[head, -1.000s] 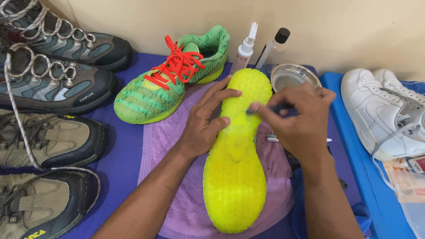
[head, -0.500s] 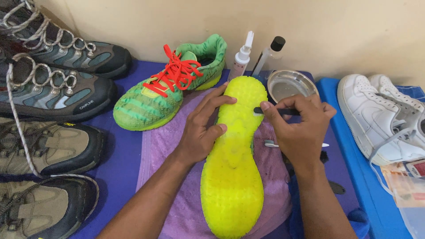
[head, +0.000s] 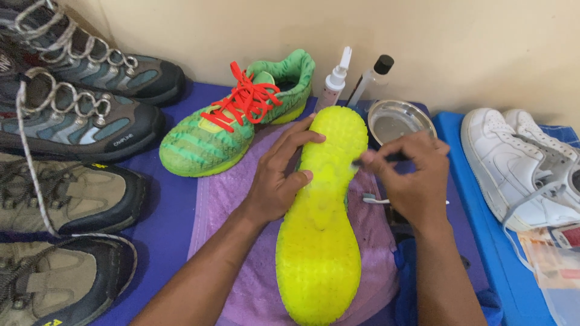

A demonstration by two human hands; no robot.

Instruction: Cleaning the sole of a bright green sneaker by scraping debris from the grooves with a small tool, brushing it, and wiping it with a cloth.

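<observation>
— Head view, starting at the tabletop's left edge: we see the hiking boots (head: 72,130), then the green shoe (head: 235,127) near the back edge. Could anything there go wrong?

— Not much; they sit apart from us. Our left hand (head: 275,181) lies flat, fingers spread, on the upturned yellow sole (head: 323,211), mid-tabletop on the purple towel (head: 223,241).

— And if that hand eases off?

— We judge the sole could roll. Our right hand (head: 411,175) has its fingers pinched on a thin dark tool (head: 365,160) at the toe; a slip might knock the small metal dish (head: 402,121) or the bottles (head: 335,81) behind.
</observation>
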